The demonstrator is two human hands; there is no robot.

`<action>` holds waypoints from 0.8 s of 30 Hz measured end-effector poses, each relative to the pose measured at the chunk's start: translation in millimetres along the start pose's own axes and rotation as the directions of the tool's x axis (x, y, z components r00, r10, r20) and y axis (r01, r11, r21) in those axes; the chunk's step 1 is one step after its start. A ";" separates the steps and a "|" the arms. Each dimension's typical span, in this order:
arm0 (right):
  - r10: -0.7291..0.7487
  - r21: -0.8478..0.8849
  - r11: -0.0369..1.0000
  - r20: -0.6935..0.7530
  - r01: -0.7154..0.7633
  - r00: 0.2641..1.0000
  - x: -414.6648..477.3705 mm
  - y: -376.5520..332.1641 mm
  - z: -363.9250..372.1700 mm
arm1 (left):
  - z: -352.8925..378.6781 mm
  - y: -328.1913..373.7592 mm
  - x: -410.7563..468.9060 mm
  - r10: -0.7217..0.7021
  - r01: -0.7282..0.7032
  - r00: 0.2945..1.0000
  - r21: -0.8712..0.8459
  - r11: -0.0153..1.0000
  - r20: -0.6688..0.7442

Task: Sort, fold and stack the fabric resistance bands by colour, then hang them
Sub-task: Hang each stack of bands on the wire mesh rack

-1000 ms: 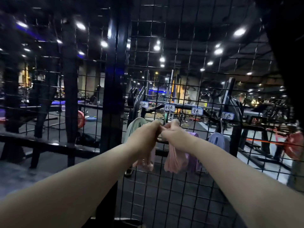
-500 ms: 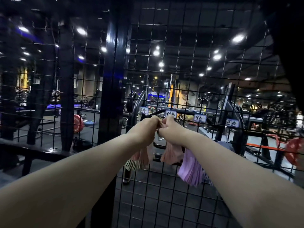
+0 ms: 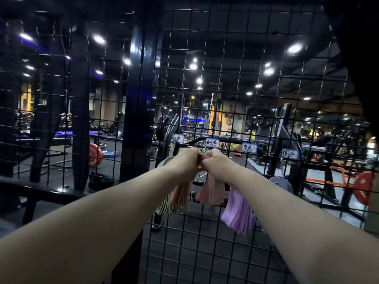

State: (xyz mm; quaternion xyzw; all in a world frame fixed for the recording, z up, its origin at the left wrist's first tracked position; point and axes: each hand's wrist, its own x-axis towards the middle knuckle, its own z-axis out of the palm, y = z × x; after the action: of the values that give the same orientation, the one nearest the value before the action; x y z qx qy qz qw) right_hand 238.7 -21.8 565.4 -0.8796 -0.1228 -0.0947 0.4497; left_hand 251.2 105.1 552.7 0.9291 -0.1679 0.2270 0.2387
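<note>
left hand (image 3: 185,161) and right hand (image 3: 217,163), both curled tight, grip pink bands (image 3: 211,192) below the 粉色 label (image 3: 212,142); rightward sit a 紫色 label (image 3: 248,148) and a 蓝色 label (image 3: 289,154).

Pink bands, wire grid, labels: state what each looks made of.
Pink bands: soft matte fabric, judging by the limp folds and layered edges. Wire grid: thin metal rod, apparently with a black coating that catches faint glints. Labels: probably white paper or card, handwritten; any lamination cannot be told.

Pretty dim gym here, black wire grid panel (image 3: 225,58) beside a chunky black post (image 3: 139,99) up front, round ceiling spotlights (image 3: 294,48) glowing, dark floor (image 3: 114,167) with a red weight plate (image 3: 94,155) and racks (image 3: 286,128) behind it.
</note>
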 end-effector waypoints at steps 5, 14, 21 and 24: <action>-0.001 0.072 0.997 0.010 0.000 1.000 -3.5 8.1 -10.5 | 1.0 -0.1 5.9 0.048 -0.047 0.999 -0.024 0.999 0.018; 0.039 0.092 0.995 0.099 -0.049 0.994 -9.8 14.8 -17.8 | -14.1 5.8 17.6 0.153 -0.163 0.978 0.062 0.985 0.144; 0.020 0.124 0.992 0.080 -0.029 0.997 -9.1 19.2 -17.4 | -11.6 2.8 18.0 0.142 -0.142 0.969 -0.014 0.990 0.202; 0.015 0.139 0.990 0.056 -0.023 0.998 -5.7 22.3 -16.5 | -10.9 4.5 21.5 0.153 -0.149 0.971 -0.034 0.988 0.186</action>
State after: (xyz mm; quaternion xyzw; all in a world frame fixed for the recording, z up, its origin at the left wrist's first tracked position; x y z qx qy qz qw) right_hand 239.0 -48.6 556.3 -0.8493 -0.1330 -0.0575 0.5077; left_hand 263.7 102.7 573.7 0.9286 -0.2621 0.1543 0.2128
